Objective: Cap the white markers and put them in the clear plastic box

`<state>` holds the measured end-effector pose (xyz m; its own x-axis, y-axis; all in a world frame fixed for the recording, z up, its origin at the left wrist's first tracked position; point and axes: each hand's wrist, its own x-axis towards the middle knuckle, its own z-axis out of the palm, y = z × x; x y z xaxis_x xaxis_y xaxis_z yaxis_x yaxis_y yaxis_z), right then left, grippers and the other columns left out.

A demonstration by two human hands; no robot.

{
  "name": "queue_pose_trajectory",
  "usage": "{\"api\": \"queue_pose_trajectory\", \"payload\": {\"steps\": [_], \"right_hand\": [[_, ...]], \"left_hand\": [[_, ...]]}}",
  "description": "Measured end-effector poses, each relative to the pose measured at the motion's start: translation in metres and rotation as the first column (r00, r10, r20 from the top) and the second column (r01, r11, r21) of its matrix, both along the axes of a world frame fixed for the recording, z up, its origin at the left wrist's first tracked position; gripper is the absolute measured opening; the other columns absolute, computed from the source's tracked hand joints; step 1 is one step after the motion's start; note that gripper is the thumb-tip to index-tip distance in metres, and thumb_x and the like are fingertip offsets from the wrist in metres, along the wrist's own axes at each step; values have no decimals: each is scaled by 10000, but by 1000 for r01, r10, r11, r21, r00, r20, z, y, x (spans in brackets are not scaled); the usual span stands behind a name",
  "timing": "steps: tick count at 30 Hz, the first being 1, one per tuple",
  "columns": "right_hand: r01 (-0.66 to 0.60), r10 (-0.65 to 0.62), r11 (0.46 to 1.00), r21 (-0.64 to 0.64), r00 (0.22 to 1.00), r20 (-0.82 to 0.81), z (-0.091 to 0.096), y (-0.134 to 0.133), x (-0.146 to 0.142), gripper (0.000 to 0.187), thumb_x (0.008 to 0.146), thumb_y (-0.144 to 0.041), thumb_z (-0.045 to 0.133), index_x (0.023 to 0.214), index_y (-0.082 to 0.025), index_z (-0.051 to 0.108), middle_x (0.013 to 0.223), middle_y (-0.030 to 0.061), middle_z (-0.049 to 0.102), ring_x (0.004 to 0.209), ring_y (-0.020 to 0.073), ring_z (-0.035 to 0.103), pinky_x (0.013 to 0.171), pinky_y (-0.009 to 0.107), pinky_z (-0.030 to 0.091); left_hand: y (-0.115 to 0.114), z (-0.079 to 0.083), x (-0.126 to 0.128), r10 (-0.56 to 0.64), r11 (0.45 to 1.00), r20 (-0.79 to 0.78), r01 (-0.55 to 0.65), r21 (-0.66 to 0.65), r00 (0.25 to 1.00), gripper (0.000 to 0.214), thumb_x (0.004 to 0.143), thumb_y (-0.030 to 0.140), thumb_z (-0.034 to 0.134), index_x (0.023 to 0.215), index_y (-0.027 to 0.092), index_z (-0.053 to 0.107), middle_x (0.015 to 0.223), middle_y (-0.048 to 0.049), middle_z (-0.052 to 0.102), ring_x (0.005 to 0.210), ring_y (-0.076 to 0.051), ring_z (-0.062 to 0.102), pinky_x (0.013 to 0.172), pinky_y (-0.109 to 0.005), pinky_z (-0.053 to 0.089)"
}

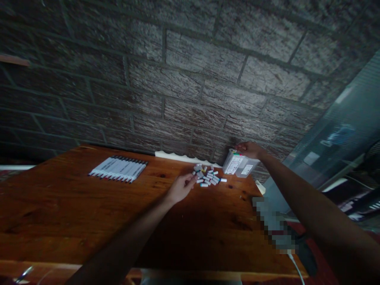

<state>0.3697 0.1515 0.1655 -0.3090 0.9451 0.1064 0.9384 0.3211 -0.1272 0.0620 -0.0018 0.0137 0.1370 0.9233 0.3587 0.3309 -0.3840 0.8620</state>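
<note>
My left hand is at the left edge of a loose pile of short white marker caps, some with coloured ends. Its thumb and fingers are pinched together by the nearest caps, and what lies between them is too small to make out. At the back right, my right hand reaches over the top of a clear plastic case with coloured pieces at its upper edge. Its fingers are bent closed there, and their grip is hidden. A second clear case part stands beside it, below that hand.
A neat row of white markers with dark ends lies on the wooden table. A white wavy-edged strip runs along the brick wall. A blurred-out object with a white cable is at the right table edge.
</note>
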Motion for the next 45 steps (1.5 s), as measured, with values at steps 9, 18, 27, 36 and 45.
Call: {"api": "queue_pose_trajectory", "payload": {"steps": [9, 18, 27, 36, 45], "right_hand": [[-50, 49, 995, -82, 999, -17, 6, -8, 8, 265, 855, -283, 566, 1045, -172, 714, 1019, 72, 744, 772, 175, 685, 674, 233, 516], [-14, 16, 995, -98, 1000, 22, 8, -8, 7, 315, 843, -197, 583, 1135, -154, 691, 976, 89, 750, 725, 179, 683, 713, 249, 511], [-6, 11, 991, -130, 999, 36, -2, 4, 15, 229, 823, -258, 610, 1004, -173, 722, 867, 43, 752, 695, 156, 681, 701, 230, 506], [-37, 32, 983, -180, 999, -30, -7, 8, 24, 289, 844, -272, 576, 1088, -195, 709, 837, 26, 745, 639, 147, 659, 696, 247, 510], [-63, 57, 990, -128, 997, -51, -13, 11, 25, 290, 900, -234, 473, 1100, -154, 669, 785, 41, 709, 548, 115, 598, 610, 233, 483]], "left_hand": [[5, -8, -1, -5, 1000, -25, 6, 13, 1000, 396, 910, 505, 461, 770, 166, 610, 597, 26, 560, 570, -115, 522, 569, -221, 373], [7, -11, -2, 10, 1000, -38, -10, 7, 999, 399, 907, 514, 456, 783, 167, 608, 599, 21, 572, 576, -120, 540, 568, -224, 378], [6, -9, -2, -2, 1000, -42, 2, 11, 999, 401, 905, 516, 454, 783, 168, 610, 608, 21, 573, 580, -120, 538, 573, -222, 389], [6, -9, -3, 8, 1000, -50, -8, 6, 999, 402, 901, 524, 452, 787, 174, 613, 619, 17, 589, 588, -123, 546, 581, -221, 398], [5, -7, -2, 17, 1000, -52, -17, -3, 998, 410, 899, 530, 454, 804, 170, 624, 606, 18, 582, 584, -126, 547, 579, -225, 394]]}}
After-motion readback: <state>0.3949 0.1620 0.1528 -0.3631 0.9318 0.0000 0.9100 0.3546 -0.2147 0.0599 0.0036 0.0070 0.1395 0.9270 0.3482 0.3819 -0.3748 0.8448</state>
